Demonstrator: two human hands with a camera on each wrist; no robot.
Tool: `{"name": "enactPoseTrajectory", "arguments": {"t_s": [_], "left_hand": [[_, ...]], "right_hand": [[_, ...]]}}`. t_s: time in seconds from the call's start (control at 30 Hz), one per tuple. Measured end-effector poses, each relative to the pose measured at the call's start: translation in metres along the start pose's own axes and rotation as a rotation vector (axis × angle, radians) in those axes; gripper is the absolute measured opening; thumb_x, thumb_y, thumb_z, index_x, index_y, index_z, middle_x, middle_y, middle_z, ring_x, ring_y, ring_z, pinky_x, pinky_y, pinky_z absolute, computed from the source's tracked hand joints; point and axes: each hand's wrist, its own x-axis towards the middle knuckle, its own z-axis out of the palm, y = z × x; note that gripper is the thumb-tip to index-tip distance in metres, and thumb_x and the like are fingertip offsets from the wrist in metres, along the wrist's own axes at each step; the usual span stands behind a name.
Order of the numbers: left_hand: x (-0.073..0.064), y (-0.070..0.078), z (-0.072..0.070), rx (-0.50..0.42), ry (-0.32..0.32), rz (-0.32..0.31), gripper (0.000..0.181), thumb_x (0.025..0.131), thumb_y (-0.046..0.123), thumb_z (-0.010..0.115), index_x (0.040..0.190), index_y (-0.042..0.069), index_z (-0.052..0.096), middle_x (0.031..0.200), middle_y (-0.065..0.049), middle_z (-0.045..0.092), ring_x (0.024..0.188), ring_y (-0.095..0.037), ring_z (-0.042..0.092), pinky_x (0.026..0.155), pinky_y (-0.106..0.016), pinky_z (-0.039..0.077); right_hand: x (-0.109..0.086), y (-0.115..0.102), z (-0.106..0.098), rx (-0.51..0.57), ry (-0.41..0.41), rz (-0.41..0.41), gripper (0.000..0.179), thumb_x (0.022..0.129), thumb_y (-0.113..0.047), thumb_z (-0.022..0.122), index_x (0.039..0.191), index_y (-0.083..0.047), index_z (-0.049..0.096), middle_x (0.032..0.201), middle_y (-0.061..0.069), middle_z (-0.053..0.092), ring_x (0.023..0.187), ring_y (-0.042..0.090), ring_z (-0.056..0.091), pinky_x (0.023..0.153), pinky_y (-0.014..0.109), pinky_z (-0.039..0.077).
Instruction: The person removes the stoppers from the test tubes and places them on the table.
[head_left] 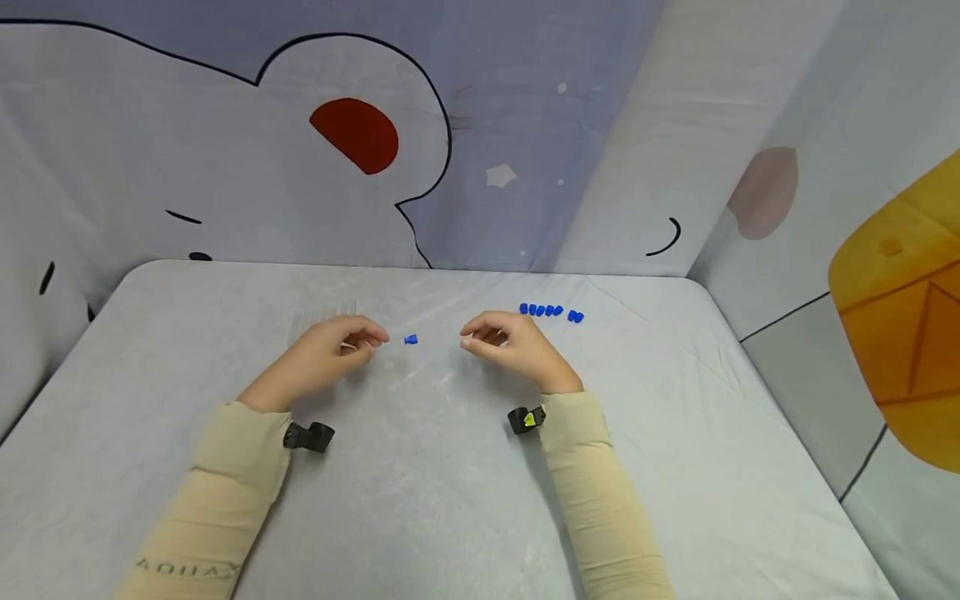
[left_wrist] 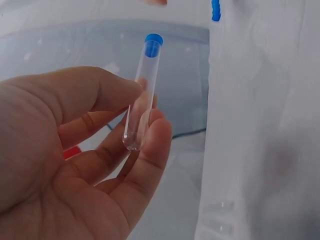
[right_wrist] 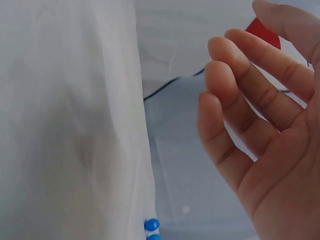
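Observation:
My left hand point(head_left: 327, 350) pinches a clear test tube point(left_wrist: 139, 112) between thumb and fingers, held at a slant in the left wrist view. A blue cap point(left_wrist: 153, 42) sits in the tube's mouth; in the head view this blue cap point(head_left: 411, 339) shows just beyond the left fingertips, toward the right hand. My right hand point(head_left: 510, 343) hovers over the table on the other side of the cap, its fingers loosely bent. Nothing lies between the right fingers point(right_wrist: 222, 80) and thumb in the right wrist view.
Several blue caps point(head_left: 540, 309) lie in a row behind the right hand, two of them slightly apart. Clear tubes point(head_left: 322, 313) lie behind the left hand. The white-covered table point(head_left: 420, 500) meets a printed cloth wall point(head_left: 517, 225) at the back.

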Motion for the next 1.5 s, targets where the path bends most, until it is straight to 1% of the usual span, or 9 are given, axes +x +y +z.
{"name": "enactPoseTrajectory", "arguments": {"t_s": [0.17,0.37,0.6,0.73,0.87,0.97,1.07,1.27,1.5], "left_hand": [[0.003,0.008,0.009,-0.009,-0.019,0.062,0.021,0.098,-0.001,0.058,0.115,-0.001,0.069,0.112,-0.015,0.068,0.097,-0.023,0.061,0.092,-0.046,0.053],[0.003,0.013,0.013,0.013,-0.013,0.098,0.021,0.098,0.000,0.059,0.115,0.002,0.070,0.112,-0.012,0.069,0.096,-0.021,0.062,0.088,-0.044,0.053],[0.002,0.019,0.014,0.014,-0.014,0.134,0.020,0.098,0.000,0.060,0.115,0.003,0.070,0.111,-0.011,0.068,0.096,-0.021,0.062,0.089,-0.045,0.054],[0.001,0.021,0.013,0.024,-0.020,0.141,0.020,0.098,0.000,0.061,0.115,0.004,0.070,0.111,-0.010,0.068,0.098,-0.022,0.063,0.091,-0.046,0.054],[0.000,0.021,0.012,0.042,-0.007,0.157,0.020,0.097,-0.001,0.062,0.115,0.003,0.070,0.111,-0.011,0.068,0.099,-0.024,0.064,0.091,-0.046,0.055],[-0.001,0.020,0.010,0.051,0.010,0.164,0.021,0.095,-0.002,0.064,0.115,0.002,0.070,0.111,-0.012,0.069,0.098,-0.024,0.065,0.091,-0.045,0.055],[-0.001,0.019,0.009,0.056,0.023,0.169,0.020,0.095,-0.002,0.066,0.114,0.003,0.070,0.109,-0.010,0.069,0.097,-0.023,0.065,0.090,-0.044,0.055],[-0.002,0.019,0.007,0.080,0.026,0.190,0.020,0.095,0.000,0.068,0.114,0.004,0.070,0.110,-0.009,0.069,0.097,-0.022,0.065,0.091,-0.044,0.054],[-0.002,0.018,0.008,0.106,0.032,0.221,0.019,0.095,0.000,0.069,0.113,0.005,0.071,0.107,-0.005,0.068,0.094,-0.019,0.064,0.089,-0.043,0.054]], "right_hand": [[0.003,-0.010,0.007,-0.015,-0.069,-0.025,0.021,0.094,-0.025,0.074,0.108,-0.008,0.075,0.090,-0.005,0.070,0.086,0.013,0.063,0.082,0.032,0.052],[0.006,-0.020,0.013,-0.050,-0.141,-0.045,0.018,0.095,-0.023,0.073,0.110,-0.013,0.074,0.087,-0.007,0.069,0.083,0.011,0.063,0.078,0.031,0.054],[0.008,-0.023,0.016,-0.043,-0.183,-0.080,0.018,0.096,-0.019,0.071,0.109,-0.006,0.074,0.089,-0.004,0.071,0.083,0.010,0.063,0.077,0.030,0.054],[0.008,-0.023,0.017,-0.052,-0.173,-0.131,0.016,0.097,-0.016,0.071,0.107,-0.004,0.075,0.090,-0.003,0.072,0.083,0.009,0.064,0.078,0.028,0.054],[0.006,-0.023,0.016,-0.073,-0.133,-0.179,0.013,0.096,-0.013,0.071,0.104,-0.005,0.076,0.090,-0.001,0.072,0.082,0.008,0.063,0.077,0.026,0.054],[0.006,-0.024,0.016,-0.079,-0.100,-0.202,0.012,0.095,-0.013,0.071,0.103,-0.004,0.077,0.088,-0.001,0.071,0.080,0.009,0.062,0.076,0.025,0.054],[0.006,-0.024,0.016,-0.071,-0.080,-0.213,0.013,0.095,-0.013,0.072,0.101,-0.004,0.077,0.087,-0.002,0.070,0.079,0.009,0.061,0.075,0.025,0.054],[0.005,-0.023,0.015,-0.041,-0.087,-0.231,0.014,0.096,-0.011,0.070,0.102,-0.001,0.078,0.085,-0.003,0.068,0.078,0.010,0.059,0.073,0.026,0.051],[0.004,-0.024,0.013,-0.009,-0.122,-0.233,0.013,0.097,-0.011,0.069,0.102,-0.004,0.079,0.085,-0.003,0.068,0.078,0.011,0.057,0.070,0.026,0.048]]}}
